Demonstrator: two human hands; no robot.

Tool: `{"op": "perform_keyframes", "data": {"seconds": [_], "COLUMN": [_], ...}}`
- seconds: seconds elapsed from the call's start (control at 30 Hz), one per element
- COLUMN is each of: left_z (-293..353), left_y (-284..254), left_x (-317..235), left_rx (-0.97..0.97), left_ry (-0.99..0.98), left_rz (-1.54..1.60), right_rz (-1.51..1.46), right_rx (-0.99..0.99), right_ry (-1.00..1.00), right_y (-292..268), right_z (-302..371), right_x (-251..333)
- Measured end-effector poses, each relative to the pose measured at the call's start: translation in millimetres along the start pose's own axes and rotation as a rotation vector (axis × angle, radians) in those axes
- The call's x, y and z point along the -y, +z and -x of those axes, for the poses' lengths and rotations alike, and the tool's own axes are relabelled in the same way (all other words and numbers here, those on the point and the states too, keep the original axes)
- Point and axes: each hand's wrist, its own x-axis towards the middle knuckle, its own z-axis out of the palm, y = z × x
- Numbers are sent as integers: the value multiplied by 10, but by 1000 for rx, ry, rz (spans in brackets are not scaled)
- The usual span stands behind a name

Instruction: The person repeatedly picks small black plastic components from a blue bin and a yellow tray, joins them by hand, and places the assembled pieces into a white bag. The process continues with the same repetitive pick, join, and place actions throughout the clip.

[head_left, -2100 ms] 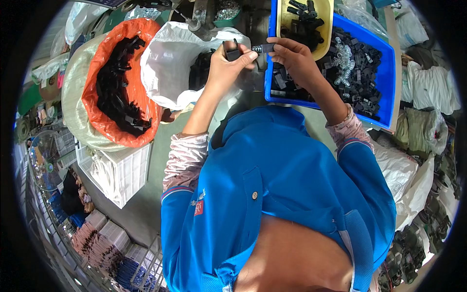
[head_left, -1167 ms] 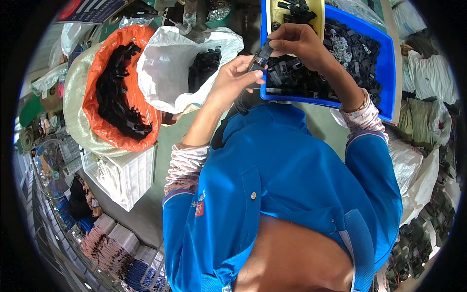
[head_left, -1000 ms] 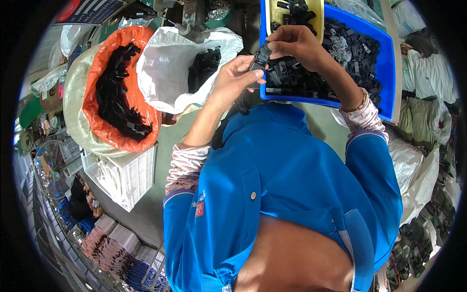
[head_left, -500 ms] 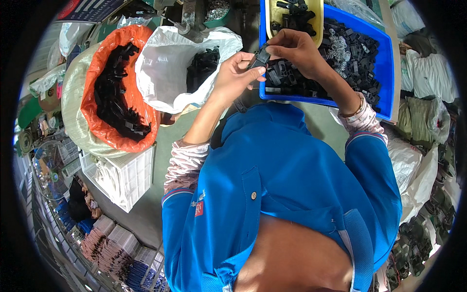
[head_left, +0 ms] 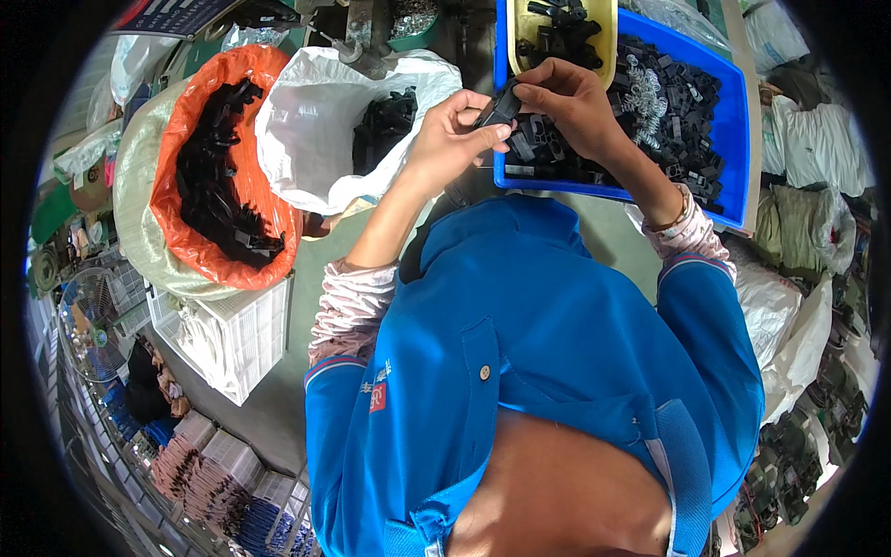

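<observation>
A small black plastic part is pinched between the thumb and fingers of my left hand. My right hand grips the part's upper end with thumb and forefinger, its other fingers curled. Whether a smaller piece sits under those fingertips cannot be seen. Both hands are over the left edge of a blue tray. Inside it lie many black plastic pieces and a pile of metal springs. A yellow bin with larger black parts rests in the tray's far left corner, just beyond my right hand.
Left of my hands stands a white sack with black parts inside. Beside it, an orange-lined sack holds long black parts, above a white plastic crate. A green container of small metal pieces is at the back. White bags line the right.
My right hand has shifted slightly down and right, still at the part's upper end. The black part has tilted a little in my left fingers.
</observation>
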Motion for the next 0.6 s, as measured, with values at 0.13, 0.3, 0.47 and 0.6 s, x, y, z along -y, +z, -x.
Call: {"op": "perform_keyframes", "data": {"seconds": [0.13, 0.3, 0.47, 0.6], "left_z": [15, -11, 19, -18], "left_y": [23, 24, 98, 127], "left_x": [-4, 21, -41, 68], "left_rx": [-23, -45, -49, -179], "left_ry": [0, -5, -10, 129], "left_rz": [-7, 14, 17, -236], "right_rz": [82, 183, 226, 300], "right_rx": [-39, -60, -3, 43], "right_ry": [-45, -128, -69, -110], "right_y": [40, 83, 59, 147], "right_z": [53, 68, 91, 182], "right_x": [-20, -113, -67, -175]}}
